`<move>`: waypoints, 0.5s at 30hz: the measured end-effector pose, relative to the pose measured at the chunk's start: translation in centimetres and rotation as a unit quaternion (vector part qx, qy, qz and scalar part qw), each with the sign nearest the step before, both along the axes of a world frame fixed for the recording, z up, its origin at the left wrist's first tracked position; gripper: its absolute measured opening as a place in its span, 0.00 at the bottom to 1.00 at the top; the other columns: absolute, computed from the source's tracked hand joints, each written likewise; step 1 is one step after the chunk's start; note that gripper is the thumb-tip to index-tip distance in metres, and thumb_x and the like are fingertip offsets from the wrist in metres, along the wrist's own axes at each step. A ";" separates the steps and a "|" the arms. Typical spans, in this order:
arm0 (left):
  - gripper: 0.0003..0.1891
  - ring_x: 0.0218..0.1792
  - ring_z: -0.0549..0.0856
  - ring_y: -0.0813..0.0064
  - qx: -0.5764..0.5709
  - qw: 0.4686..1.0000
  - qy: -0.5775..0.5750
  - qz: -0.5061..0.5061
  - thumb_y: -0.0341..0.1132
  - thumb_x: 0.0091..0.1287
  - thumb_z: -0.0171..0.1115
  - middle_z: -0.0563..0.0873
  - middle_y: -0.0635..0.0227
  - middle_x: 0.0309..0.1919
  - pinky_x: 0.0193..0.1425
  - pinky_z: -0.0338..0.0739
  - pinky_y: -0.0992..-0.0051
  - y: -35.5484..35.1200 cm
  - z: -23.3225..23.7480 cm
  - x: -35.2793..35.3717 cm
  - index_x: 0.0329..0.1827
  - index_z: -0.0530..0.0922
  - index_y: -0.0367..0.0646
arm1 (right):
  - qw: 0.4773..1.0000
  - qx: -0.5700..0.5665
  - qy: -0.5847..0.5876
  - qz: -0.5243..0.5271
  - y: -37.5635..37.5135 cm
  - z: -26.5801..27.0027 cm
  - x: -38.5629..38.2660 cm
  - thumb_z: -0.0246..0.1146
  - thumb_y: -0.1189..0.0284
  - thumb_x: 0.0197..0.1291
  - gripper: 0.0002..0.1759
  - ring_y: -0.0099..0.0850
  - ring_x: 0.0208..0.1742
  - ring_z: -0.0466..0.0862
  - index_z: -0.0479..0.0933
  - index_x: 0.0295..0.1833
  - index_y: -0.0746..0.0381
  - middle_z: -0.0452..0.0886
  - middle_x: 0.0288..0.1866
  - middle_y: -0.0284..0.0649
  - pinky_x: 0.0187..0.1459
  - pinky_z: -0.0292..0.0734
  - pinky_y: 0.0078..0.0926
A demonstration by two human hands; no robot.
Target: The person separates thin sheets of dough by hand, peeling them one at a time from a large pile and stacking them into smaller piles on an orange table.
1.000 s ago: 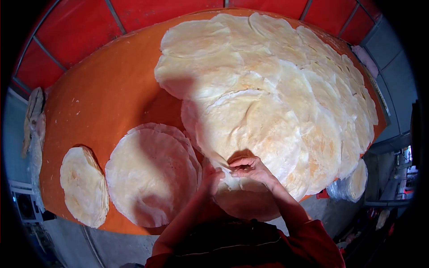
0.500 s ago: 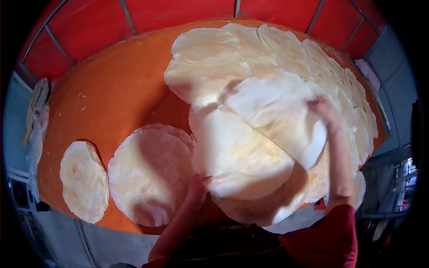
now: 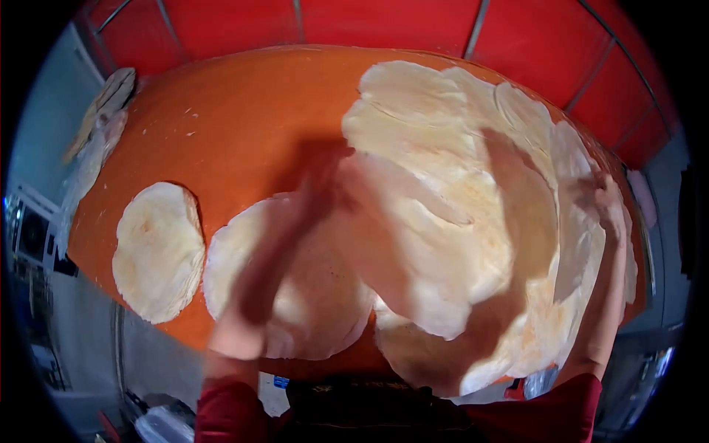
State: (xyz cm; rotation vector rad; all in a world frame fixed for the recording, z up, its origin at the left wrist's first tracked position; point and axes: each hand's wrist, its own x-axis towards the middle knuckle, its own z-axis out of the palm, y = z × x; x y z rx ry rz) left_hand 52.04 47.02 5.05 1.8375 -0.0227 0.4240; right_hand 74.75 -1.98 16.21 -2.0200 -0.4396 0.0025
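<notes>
My left hand (image 3: 341, 177) is blurred and in shadow. It reaches over a round flatbread stack (image 3: 310, 295) to the upper left edge of a thin flatbread sheet (image 3: 443, 273) in the middle; its fingers are smeared. Far to the right, my right hand (image 3: 607, 198) grips another thin flatbread (image 3: 577, 258), which hangs down in a narrow, partly folded shape over the overlapping sheets. Behind the middle sheet, several flatbreads (image 3: 410, 92) lie overlapped on the orange cloth.
An orange-covered table (image 3: 221, 118) carries everything. A smaller flatbread stack (image 3: 156, 255) lies at the left. Red panels (image 3: 384, 26) rise behind the far edge. Crumpled plastic and cloth (image 3: 100, 140) hang at the left edge.
My right hand has moved right with a flatbread. My left hand has gone from the near edge up and forward to the middle sheet's far left edge. The view has shifted.
</notes>
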 end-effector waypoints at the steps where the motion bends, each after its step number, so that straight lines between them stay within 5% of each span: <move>1: 0.30 0.38 0.81 0.66 0.043 0.998 0.033 0.032 0.17 0.52 0.50 0.73 0.62 0.56 0.38 0.79 0.71 2.9 0.6 0.1 0.61 0.66 0.43 | 0.999 0.014 0.034 0.018 -0.3 -0.3 1.5 0.57 0.73 0.55 0.25 0.31 0.29 0.80 0.65 0.59 0.67 0.78 0.43 0.45 0.30 0.77 0.22; 3: 0.20 0.38 0.82 0.63 0.134 0.975 0.152 0.097 0.20 0.51 0.53 0.81 0.57 0.44 0.42 0.77 0.68 8.5 2.2 -0.6 0.50 0.75 0.40 | 0.990 -0.038 0.126 0.048 0.5 0.8 3.8 0.57 0.74 0.52 0.23 0.32 0.29 0.80 0.67 0.55 0.68 0.78 0.42 0.45 0.30 0.78 0.24; 5: 0.14 0.42 0.82 0.58 0.277 0.926 0.148 0.208 0.25 0.51 0.55 0.83 0.52 0.33 0.45 0.75 0.66 14.0 1.6 -1.8 0.43 0.79 0.39 | 0.984 -0.076 0.153 0.041 3.1 2.2 5.2 0.55 0.76 0.49 0.19 0.32 0.32 0.79 0.69 0.49 0.69 0.77 0.41 0.45 0.32 0.77 0.26; 6: 0.17 0.44 0.81 0.55 0.330 0.901 0.165 0.228 0.26 0.51 0.57 0.82 0.50 0.36 0.48 0.74 0.65 16.4 1.0 -3.2 0.47 0.77 0.40 | 0.991 -0.047 0.125 0.020 5.0 2.4 5.7 0.53 0.78 0.48 0.17 0.32 0.35 0.79 0.71 0.46 0.69 0.77 0.40 0.45 0.33 0.77 0.27; 9: 0.28 0.53 0.75 0.53 0.472 0.784 0.298 0.272 0.29 0.50 0.59 0.75 0.49 0.51 0.57 0.70 0.64 19.9 -0.4 -6.8 0.59 0.68 0.45 | 0.953 -0.229 -0.178 0.090 14.8 2.1 9.6 0.52 0.76 0.53 0.12 0.30 0.37 0.76 0.73 0.43 0.67 0.78 0.37 0.42 0.40 0.72 0.30; 11: 0.35 0.61 0.68 0.54 0.468 0.736 0.411 0.266 0.30 0.49 0.61 0.65 0.52 0.62 0.63 0.65 0.65 20.4 -2.5 -8.3 0.65 0.61 0.49 | 0.934 -0.285 -0.191 0.097 25.8 3.9 0.7 0.52 0.75 0.54 0.16 0.34 0.44 0.78 0.74 0.48 0.67 0.79 0.44 0.43 0.46 0.71 0.31; 12: 0.36 0.62 0.66 0.55 0.478 0.752 0.392 0.227 0.31 0.49 0.61 0.63 0.52 0.63 0.64 0.64 0.65 19.8 -3.2 -9.0 0.65 0.60 0.50 | 0.864 -0.353 -0.308 0.185 29.6 2.3 1.1 0.53 0.79 0.54 0.16 0.32 0.37 0.77 0.72 0.50 0.67 0.78 0.38 0.42 0.43 0.72 0.32; 13: 0.37 0.63 0.65 0.55 0.486 0.767 0.375 0.189 0.31 0.49 0.62 0.61 0.53 0.64 0.65 0.63 0.66 19.2 -4.0 -9.9 0.66 0.60 0.50 | 0.971 -0.194 -0.081 0.116 33.8 1.8 -4.8 0.53 0.74 0.54 0.16 0.41 0.46 0.78 0.77 0.48 0.62 0.79 0.42 0.48 0.48 0.72 0.34; 14: 0.38 0.64 0.63 0.55 0.493 0.778 0.358 0.151 0.32 0.49 0.62 0.59 0.54 0.66 0.66 0.62 0.66 18.8 -4.4 -10.7 0.67 0.59 0.51 | 0.898 -0.290 -0.234 0.234 36.3 0.4 -7.3 0.56 0.74 0.52 0.19 0.34 0.39 0.79 0.75 0.52 0.60 0.80 0.40 0.48 0.43 0.72 0.31; 15: 0.40 0.66 0.60 0.57 0.458 0.778 0.407 0.136 0.31 0.49 0.63 0.59 0.54 0.66 0.67 0.61 0.67 17.0 -3.2 -10.7 0.68 0.56 0.51 | 0.861 -0.332 -0.233 0.306 39.4 -1.8 -8.4 0.57 0.72 0.52 0.25 0.36 0.42 0.80 0.70 0.59 0.57 0.79 0.44 0.49 0.45 0.72 0.31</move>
